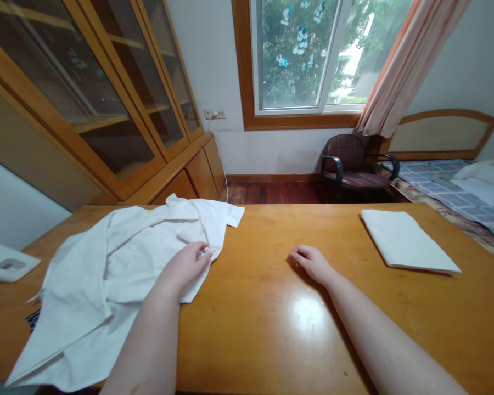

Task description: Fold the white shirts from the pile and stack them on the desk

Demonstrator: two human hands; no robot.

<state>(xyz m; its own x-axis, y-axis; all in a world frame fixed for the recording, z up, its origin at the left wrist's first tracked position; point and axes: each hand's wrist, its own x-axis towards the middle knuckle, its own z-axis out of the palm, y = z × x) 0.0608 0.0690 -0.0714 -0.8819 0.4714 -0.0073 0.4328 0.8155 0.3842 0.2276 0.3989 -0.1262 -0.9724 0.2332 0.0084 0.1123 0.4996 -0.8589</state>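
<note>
A crumpled white shirt (107,269) lies spread over the left half of the wooden table (271,329). My left hand (185,264) rests on the shirt's right edge, its fingers pinched on a fold of the cloth. My right hand (313,262) lies on the bare tabletop near the middle, fingers curled loosely under, nothing in it. A neatly folded white garment (407,241) sits flat on the table's far right, well away from both hands.
A white plastic object (4,262) sits at the table's left edge. Behind the table are a glass-door wooden cabinet (107,99), a dark armchair (354,162) under the window, and a bed (456,186) at the right.
</note>
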